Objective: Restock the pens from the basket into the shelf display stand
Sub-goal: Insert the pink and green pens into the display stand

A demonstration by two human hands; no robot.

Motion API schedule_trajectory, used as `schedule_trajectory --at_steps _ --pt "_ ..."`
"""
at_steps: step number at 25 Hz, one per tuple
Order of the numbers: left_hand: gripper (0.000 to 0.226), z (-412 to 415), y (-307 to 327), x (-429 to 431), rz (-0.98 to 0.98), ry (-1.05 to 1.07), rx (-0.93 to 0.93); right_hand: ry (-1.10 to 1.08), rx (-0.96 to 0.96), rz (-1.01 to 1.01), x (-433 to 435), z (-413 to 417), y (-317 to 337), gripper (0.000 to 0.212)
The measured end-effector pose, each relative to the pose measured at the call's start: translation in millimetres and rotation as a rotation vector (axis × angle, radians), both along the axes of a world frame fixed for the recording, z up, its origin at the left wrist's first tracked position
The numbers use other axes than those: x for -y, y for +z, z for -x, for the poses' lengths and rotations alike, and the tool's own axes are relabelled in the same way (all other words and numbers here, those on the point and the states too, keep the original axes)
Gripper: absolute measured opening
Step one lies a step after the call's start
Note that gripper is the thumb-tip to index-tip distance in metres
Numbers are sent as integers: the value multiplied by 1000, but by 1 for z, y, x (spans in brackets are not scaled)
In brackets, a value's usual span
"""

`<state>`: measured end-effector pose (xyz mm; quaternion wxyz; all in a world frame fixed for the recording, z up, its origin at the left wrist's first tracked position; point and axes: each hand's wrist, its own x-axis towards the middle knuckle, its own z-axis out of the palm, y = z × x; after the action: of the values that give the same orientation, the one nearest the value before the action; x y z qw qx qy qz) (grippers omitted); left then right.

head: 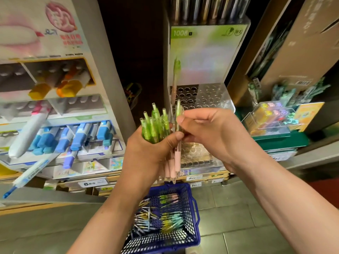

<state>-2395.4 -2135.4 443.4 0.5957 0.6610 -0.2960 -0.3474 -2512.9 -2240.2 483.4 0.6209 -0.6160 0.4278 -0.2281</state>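
My left hand [146,151] grips a bunch of pens [156,125] with green tops and pale pink grips, tips pointing down. My right hand [205,131] pinches a single pen [177,156] of the same kind, upright, right beside the bunch. Behind the hands stands the clear display stand [207,96] with rows of round holes; one green-topped pen [175,79] stands in its back left corner. A blue mesh basket [192,233] sits on the floor below, holding several pens in mixed colours.
A marker display [55,110] with blue, yellow and orange markers fills the left. Price tags line the shelf edge [194,178]. Small clear boxes [271,120] and a cardboard carton [302,43] stand at the right. Grey floor tiles surround the basket.
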Motion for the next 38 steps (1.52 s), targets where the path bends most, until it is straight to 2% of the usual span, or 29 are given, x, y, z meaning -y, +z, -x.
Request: schedule_trajectory --at_steps 4,7,10,13,16,20,24,27,28,31,32,34,37,38 --pt "36 -8 -8 0 79 -10 -250 -146 236 189 35 0 26 15" --pt "28 -13 -11 2 109 -31 -348 -298 318 362 70 -9 41 10" --pt "11 -17 -14 6 140 -7 -471 -303 227 554 87 -23 37 18" --pt "23 -19 -18 9 133 12 -500 -255 121 677 91 -34 25 15" --pt "24 -19 -17 9 119 17 -489 -179 4 721 90 -40 15 15" --pt "7 -18 -11 10 117 32 -491 -129 -161 737 82 -44 7 12" --pt "6 -15 -11 10 105 43 -484 -113 -259 676 79 -40 12 11" --pt "27 -13 -13 13 100 41 -475 -100 -381 642 72 -33 15 11" --pt "34 -12 -12 15 98 37 -471 -43 -393 560 67 -30 14 12" --pt "35 -9 -9 21 101 18 -428 210 -221 124 46 -16 8 9" --pt "30 -8 -7 23 105 12 -412 259 -174 70 43 -12 5 22" --pt "29 -6 -6 26 102 10 -389 236 -62 6 41 -8 1 30" --pt "39 -7 -8 27 84 6 -459 40 152 -84 44 -10 10 5" --pt "35 -9 -9 27 86 9 -511 -42 204 -41 51 -8 13 7"
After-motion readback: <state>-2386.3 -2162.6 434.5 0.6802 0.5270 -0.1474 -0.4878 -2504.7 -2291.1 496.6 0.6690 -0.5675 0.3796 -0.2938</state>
